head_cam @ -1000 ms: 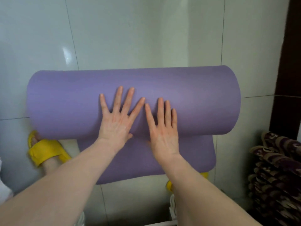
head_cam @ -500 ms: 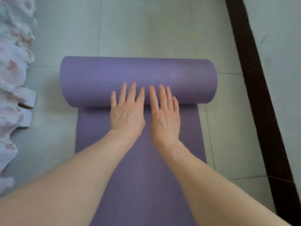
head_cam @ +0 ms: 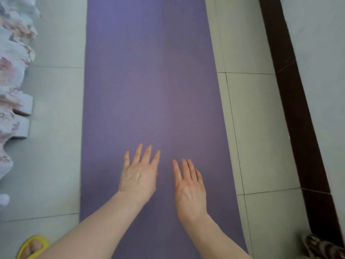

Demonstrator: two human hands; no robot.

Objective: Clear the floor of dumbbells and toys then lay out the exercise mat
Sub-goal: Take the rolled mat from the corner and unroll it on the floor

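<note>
- The purple mat [head_cam: 149, 81] lies flat on the tiled floor [head_cam: 257, 131], running from 6 o'clock up to 12 o'clock and out of the top edge — no roll shows.
- The left hand [head_cam: 139, 176] is open, palm down, fingers spread over the mat at about 6 o'clock.
- The right hand [head_cam: 190, 187] is just beside it, also open and flat.
- A yellow sandal [head_cam: 31, 245] sits at 7 o'clock, off the mat.
- Floral cloth [head_cam: 13, 71] hangs along 9 o'clock; a dark strip [head_cam: 295, 109] runs down the 3 o'clock side.
</note>
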